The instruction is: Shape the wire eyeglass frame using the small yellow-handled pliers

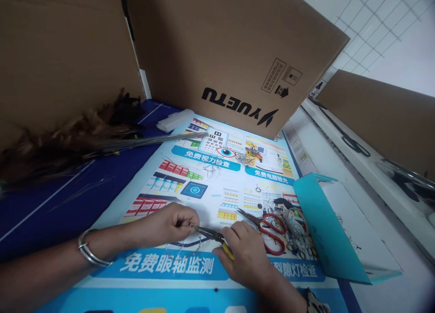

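My left hand (178,221), with a silver bangle (90,249) at its wrist, is closed in a pinch. A thin beaded strand (182,246) seems to hang from its fingertips; its exact form is too fine to make out. My right hand (246,252) is wrapped round yellow-handled needle-nose pliers (214,234), whose jaws point left and meet the left fingertips. Whatever lies between the jaw tips is too small to tell. Right of the pliers lie red-handled scissors (273,229), their blades toward the upper left. Beside them are a coil of wire (296,222) and a tangle of small wire pieces (301,247).
A printed poster sheet (210,204) covers the work surface. An open teal box (319,231) holding thin dark pieces stands at right. Cardboard boxes (234,55) wall the back. Brown feathers (78,132) and long thin wires (159,140) lie left. Small wire piles (248,158) rest farther back.
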{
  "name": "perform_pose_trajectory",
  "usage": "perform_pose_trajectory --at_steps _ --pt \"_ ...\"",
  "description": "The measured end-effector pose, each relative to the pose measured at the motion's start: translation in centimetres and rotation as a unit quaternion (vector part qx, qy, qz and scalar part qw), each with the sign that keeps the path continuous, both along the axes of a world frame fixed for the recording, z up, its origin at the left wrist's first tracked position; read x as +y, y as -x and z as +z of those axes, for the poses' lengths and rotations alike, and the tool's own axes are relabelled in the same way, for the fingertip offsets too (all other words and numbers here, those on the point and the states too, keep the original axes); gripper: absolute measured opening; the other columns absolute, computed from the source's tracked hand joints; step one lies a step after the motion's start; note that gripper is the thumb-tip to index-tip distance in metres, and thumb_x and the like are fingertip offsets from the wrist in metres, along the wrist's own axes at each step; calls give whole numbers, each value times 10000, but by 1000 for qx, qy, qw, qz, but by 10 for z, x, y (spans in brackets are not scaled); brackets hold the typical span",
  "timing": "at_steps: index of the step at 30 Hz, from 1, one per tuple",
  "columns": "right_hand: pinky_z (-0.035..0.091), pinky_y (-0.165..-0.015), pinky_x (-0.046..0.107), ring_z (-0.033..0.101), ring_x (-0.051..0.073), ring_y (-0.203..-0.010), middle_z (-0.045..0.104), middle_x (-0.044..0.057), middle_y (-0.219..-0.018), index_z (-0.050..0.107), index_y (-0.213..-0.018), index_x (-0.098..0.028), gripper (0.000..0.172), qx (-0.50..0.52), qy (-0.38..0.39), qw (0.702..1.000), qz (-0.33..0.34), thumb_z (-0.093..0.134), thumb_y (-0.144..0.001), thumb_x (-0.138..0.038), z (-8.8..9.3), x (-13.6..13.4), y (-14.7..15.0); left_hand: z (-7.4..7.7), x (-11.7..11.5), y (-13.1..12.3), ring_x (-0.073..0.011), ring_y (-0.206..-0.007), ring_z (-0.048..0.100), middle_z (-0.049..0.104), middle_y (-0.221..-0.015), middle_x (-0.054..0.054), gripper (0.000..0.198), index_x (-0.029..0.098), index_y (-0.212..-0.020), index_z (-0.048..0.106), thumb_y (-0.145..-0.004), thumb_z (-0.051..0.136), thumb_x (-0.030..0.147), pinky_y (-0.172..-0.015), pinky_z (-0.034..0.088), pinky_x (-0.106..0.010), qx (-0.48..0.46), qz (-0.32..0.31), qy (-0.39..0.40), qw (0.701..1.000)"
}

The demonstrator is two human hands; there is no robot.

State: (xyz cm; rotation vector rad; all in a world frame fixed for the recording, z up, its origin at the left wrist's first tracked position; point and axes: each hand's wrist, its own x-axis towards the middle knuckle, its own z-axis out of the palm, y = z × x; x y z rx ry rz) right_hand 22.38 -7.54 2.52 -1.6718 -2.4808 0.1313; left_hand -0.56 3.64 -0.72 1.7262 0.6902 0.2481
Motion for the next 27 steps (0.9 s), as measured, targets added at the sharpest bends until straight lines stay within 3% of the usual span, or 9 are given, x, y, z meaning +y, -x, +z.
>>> perform_pose_trajectory --at_steps 5,16,27 --pt "335 -624 321 530 229 -801 596 60 -881 553 -890 -205 202 -3 12 1000 -1 558 -896 -407 0 0 0 3 5 0 -99 -523 353 440 -564 60 103 160 -716 595 -776 519 196 -484 252 -204 10 -32 -24 999" --pt "349 -619 308 550 232 -803 601 53 -891 541 -907 -219 184 -16 42 999 -5 538 -893 -402 -2 -4 2 7 6 1 -94 -520 324 437 -578 63 80 159 -698 577 -760 527 165 -475 239 -203 -5 -60 14 998" --pt "382 -599 301 572 225 -777 616 57 -878 566 -902 -206 194 -5 42 999 -8 566 -876 -398 -1 -3 4 4 5 1 -95 -517 357 466 -567 63 94 165 -688 608 -768 558 176 -483 258 -194 -25 -43 -2 999"
